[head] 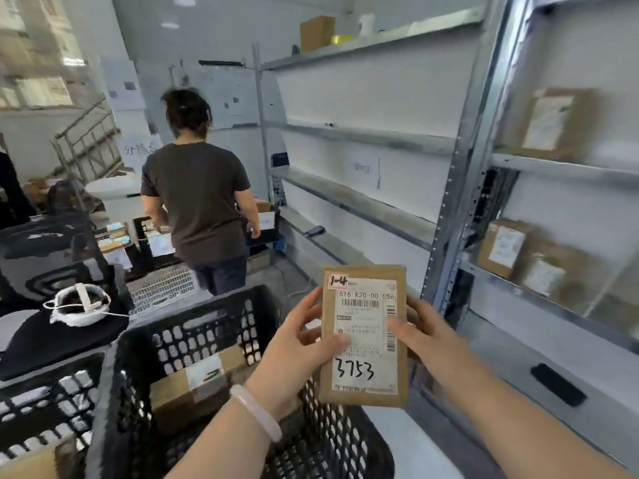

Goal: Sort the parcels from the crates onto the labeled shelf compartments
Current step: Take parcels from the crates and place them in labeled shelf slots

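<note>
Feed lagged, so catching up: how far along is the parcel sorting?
Done: several boxes already sit on the right-hand shelves. In hand: left hand and right hand hold a parcel marked 1-4. Left: at least one taped parcel lies in the black crate.

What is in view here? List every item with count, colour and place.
held parcel: one, brown with white label, raised at centre right
near crate: one, black, lower centre
crate parcel: one, brown, inside the near crate
left crate: one, black, lower left
shelf parcels: at least three, brown, blurred, far right shelving
shelving: one run, grey metal, right side
box: one, brown, top shelf
other person: one, dark shirt, back turned, ahead
bracelet: one, pale pink, left wrist
hands: two, bare; left hand and right hand grip the held parcel's sides
</note>
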The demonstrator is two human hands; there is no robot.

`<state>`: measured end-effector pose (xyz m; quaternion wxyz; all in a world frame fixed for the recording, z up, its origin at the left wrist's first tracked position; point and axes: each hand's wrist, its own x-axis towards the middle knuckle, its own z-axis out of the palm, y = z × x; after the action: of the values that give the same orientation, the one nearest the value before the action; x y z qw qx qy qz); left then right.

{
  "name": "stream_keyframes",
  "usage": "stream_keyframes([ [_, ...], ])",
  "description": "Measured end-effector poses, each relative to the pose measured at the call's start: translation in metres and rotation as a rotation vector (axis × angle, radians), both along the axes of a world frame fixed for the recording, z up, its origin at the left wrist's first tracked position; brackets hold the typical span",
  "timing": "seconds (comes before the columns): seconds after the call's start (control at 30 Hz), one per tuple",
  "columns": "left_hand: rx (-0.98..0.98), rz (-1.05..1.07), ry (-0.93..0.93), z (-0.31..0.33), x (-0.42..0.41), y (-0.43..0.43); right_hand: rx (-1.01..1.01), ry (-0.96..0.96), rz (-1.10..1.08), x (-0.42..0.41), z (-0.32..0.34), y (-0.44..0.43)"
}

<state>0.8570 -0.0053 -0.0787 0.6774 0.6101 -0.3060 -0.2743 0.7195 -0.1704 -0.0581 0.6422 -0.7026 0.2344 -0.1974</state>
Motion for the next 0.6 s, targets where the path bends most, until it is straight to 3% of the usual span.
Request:
stream_keyframes([
  [0.33, 0.028, -0.266, 0.025, 0.013, -0.127, -0.134, 0.018, -0.057, -0.304, -0.172, 0.003, -0.090],
  [0.6, 0.037, -0.445, 0.013, 0.009, -0.276, -0.265, 0.024, -0.091, -0.524, -0.339, -0.007, -0.174],
])
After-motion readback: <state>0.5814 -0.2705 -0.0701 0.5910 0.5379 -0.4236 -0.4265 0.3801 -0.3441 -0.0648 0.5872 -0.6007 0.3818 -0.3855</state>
